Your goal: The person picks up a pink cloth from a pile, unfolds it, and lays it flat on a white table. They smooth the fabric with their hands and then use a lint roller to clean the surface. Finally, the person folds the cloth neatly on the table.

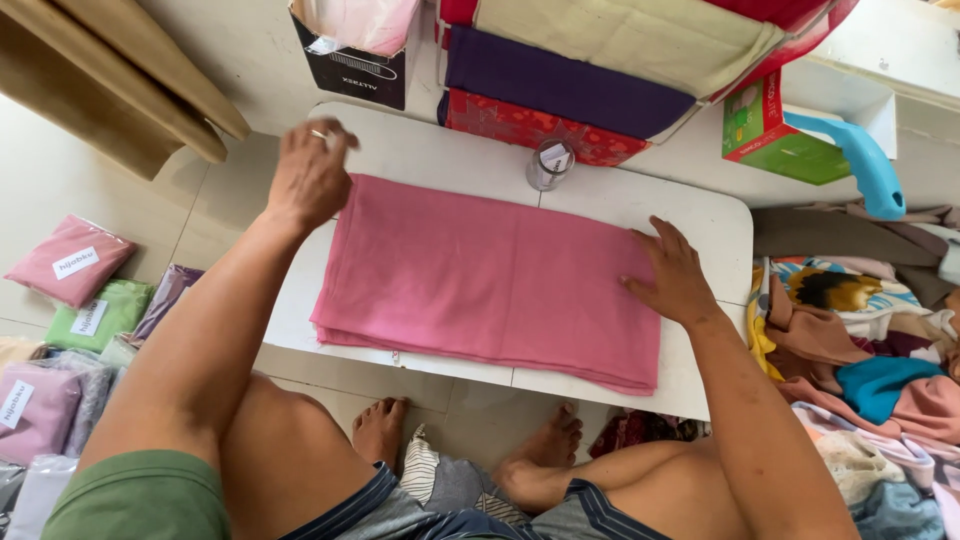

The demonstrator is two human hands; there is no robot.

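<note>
Folding a pink cloth (480,275) on the low white table (720,225).
Left hand (308,178) pinches the cloth's far left corner, it seems; right hand (676,272) lies flat, fingers spread, on its right end. The next fold needs edges matched. The near edge overhangs the table; a small jar (548,165) crowds the far edge.
</note>
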